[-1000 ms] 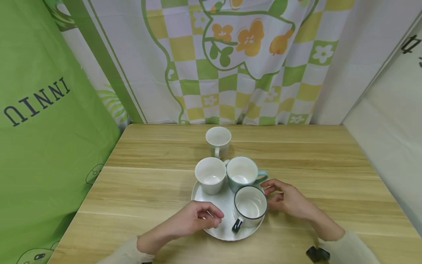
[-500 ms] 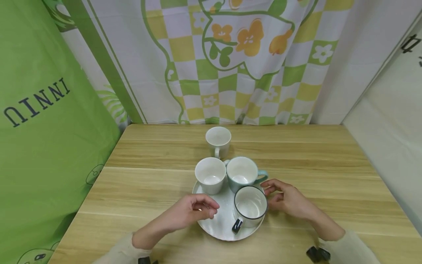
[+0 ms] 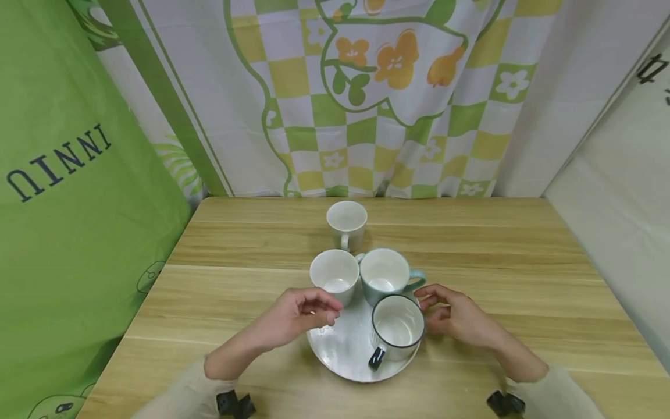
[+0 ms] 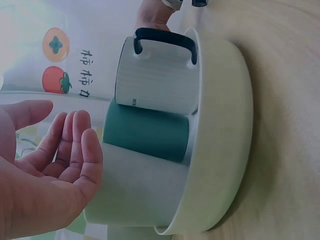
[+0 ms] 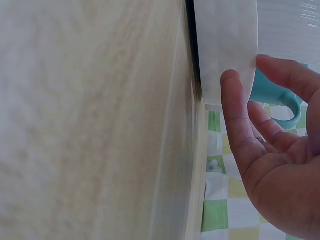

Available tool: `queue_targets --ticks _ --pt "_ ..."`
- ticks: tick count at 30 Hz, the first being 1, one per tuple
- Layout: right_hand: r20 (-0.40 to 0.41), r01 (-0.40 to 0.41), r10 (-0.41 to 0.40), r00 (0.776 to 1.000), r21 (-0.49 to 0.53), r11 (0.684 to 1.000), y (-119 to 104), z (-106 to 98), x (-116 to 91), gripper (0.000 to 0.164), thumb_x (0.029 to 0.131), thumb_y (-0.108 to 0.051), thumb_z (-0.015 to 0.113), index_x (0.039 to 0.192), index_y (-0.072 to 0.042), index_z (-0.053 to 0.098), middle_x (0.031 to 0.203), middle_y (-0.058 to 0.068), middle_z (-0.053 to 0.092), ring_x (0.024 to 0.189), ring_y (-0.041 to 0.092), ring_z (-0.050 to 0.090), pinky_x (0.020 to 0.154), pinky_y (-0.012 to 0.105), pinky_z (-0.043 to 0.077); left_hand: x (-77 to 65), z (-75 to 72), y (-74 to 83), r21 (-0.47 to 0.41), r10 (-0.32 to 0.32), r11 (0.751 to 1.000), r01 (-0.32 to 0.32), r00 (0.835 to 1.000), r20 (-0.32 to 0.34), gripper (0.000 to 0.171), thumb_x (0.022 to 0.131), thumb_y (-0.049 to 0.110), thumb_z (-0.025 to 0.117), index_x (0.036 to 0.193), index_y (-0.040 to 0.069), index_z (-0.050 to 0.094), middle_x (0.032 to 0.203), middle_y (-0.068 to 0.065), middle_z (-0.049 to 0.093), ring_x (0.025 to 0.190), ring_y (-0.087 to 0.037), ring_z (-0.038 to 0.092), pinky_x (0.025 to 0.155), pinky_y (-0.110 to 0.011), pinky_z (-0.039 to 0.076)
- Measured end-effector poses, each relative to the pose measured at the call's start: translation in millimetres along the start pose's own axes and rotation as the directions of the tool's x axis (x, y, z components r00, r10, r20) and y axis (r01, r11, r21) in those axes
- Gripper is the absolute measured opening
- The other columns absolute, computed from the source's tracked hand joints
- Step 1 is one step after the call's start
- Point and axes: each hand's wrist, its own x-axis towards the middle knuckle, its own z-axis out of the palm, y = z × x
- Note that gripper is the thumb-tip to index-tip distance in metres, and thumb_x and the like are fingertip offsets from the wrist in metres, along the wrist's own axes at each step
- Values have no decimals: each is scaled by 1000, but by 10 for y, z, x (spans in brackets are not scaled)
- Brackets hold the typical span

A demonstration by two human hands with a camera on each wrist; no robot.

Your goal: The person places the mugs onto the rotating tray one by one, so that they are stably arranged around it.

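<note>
Three mugs stand on a round white dish (image 3: 345,355) with a raised wall. One is a white mug (image 3: 335,270) at the back left. Beside it is a blue-green mug (image 3: 384,273), its handle pointing right. In front stands a white mug with a dark rim and black handle (image 3: 399,326). My left hand (image 3: 290,317) hovers at the dish's left side, overlapping the white mug in the head view; its fingers are loosely bent around nothing. At the right, the fingertips of my right hand (image 5: 285,165) lie against the dish's wall (image 5: 227,45), fingers relaxed.
Behind the dish, another white mug (image 3: 346,216) stands on the wooden table (image 3: 235,233), its handle facing me. A patterned curtain (image 3: 387,139) hangs beyond the table's back edge, with green cloth (image 3: 94,233) at the left and a pale panel (image 3: 617,174) at the right.
My left hand has drawn back from over the front of the dish, moving left and farther from me toward the white mug. The right hand, mugs and dish look unmoved.
</note>
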Motion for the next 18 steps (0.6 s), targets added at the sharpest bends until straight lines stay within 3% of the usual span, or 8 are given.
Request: queue_targets --ticks 10,18 --pt "3 1 -2 1000 5 1000 0 -1 0 56 85 -11 77 133 1 52 117 22 63 81 12 67 69 25 57 57 -120 115 20 -27 999 28 998 -62 26 96 8 62 119 -5 64 106 -28 68 91 -13 67 83 -21 56" --pt "3 5 -5 1000 -2 1000 4 -1 -7 55 84 -7 77 133 2 52 116 23 63 80 12 67 68 26 57 124 -234 157 38 -20 999 25 992 -123 28 97 13 64 120 -4 64 106 -25 69 87 -9 67 80 -21 55"
